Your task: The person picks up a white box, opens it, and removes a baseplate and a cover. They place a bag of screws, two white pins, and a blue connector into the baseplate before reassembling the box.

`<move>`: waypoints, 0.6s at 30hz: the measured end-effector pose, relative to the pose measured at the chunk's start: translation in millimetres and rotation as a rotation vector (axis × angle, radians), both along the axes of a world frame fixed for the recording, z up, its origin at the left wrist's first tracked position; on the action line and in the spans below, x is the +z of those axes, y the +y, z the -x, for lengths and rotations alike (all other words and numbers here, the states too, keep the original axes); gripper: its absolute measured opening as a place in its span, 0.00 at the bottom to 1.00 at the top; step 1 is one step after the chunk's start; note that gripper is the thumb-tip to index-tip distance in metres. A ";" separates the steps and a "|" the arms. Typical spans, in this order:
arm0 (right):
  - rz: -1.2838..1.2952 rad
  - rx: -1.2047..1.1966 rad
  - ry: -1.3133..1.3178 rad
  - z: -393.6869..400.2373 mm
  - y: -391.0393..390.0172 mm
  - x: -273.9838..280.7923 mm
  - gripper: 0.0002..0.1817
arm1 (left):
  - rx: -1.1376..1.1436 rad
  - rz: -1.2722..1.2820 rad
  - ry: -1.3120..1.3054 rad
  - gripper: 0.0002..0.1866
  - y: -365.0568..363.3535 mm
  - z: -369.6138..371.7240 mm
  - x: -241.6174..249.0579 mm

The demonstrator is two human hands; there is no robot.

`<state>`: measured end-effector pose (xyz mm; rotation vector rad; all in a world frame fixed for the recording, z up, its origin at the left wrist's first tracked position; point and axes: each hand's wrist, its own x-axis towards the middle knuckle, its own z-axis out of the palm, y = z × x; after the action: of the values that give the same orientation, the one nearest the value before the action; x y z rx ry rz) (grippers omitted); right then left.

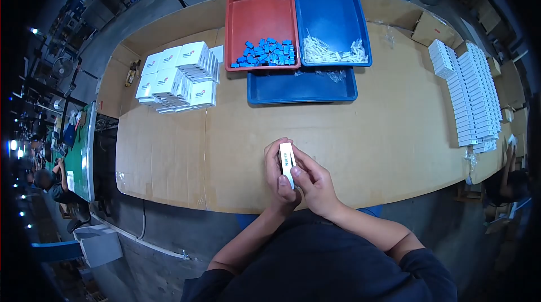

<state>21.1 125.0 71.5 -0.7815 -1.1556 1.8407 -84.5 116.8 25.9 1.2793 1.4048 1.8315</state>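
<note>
The person's left hand [276, 173] and right hand [318, 187] are closed together around one small white box [286, 162], the left hand along its left side, the right along its right, with the right thumb on its near end. The box sits over the near middle of the cardboard-covered table [389, 133], printed face up.

It looks light and fairly stiff, likely thin card: smooth enough to slide a little between dry fingers, and apt to dent if squeezed mid-panel. The long side edges seem the surest hold, with light pressure.

Beyond the hands lies a lower blue tray [298, 94]. On the far side, a red tray [261, 14] on the left carries blue pieces [265, 53]; beside it, an upper blue tray [328, 11] carries slim white pieces [335, 54]. White cartons [194, 54] are stacked at far left, and long rows of white boxes [473, 99] line the right side. Further out, another person [59, 189] sits by a green table [84, 152] at left.
</note>
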 end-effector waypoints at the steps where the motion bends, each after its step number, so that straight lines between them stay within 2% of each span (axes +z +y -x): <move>1: 0.000 0.017 -0.030 -1.8 -0.5 0.3 0.33 | 0.000 0.000 0.000 0.43 0.0 -0.1 -0.5; 3: 0.000 0.036 -0.059 -3.6 -1.6 -1.2 0.32 | -0.003 -0.016 -0.032 0.44 -0.4 0.0 -1.8; 5: -0.132 0.012 -0.154 -4.2 -1.7 -6.6 0.31 | -0.017 -0.019 -0.081 0.44 -1.5 -0.6 -2.5; 10: -0.144 0.004 -0.154 -3.5 1.8 -8.3 0.29 | -0.065 -0.002 -0.137 0.45 -3.3 2.8 -8.6; 12: -0.111 0.001 -0.142 -2.7 5.6 -9.4 0.28 | -0.098 0.080 -0.110 0.53 -0.5 4.9 -7.3; 13: -0.167 -0.008 -0.179 -2.9 9.9 -13.9 0.28 | -0.095 0.081 -0.109 0.53 2.4 5.0 -4.8; 15: -0.225 -0.016 -0.215 -6.3 17.8 -13.9 0.28 | -0.145 -0.005 -0.053 0.62 8.9 4.3 1.4; 17: 0.094 0.052 -0.155 -14.9 24.3 -8.2 0.29 | -0.182 0.067 -0.107 0.65 5.9 4.7 0.8; 18: 0.096 0.048 -0.154 -19.9 27.4 -9.6 0.29 | -0.219 0.140 -0.161 0.68 4.3 5.6 0.3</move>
<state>41.0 152.5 62.0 -0.9725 -1.1984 1.9137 -90.1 121.0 26.2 1.1388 1.2320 1.6215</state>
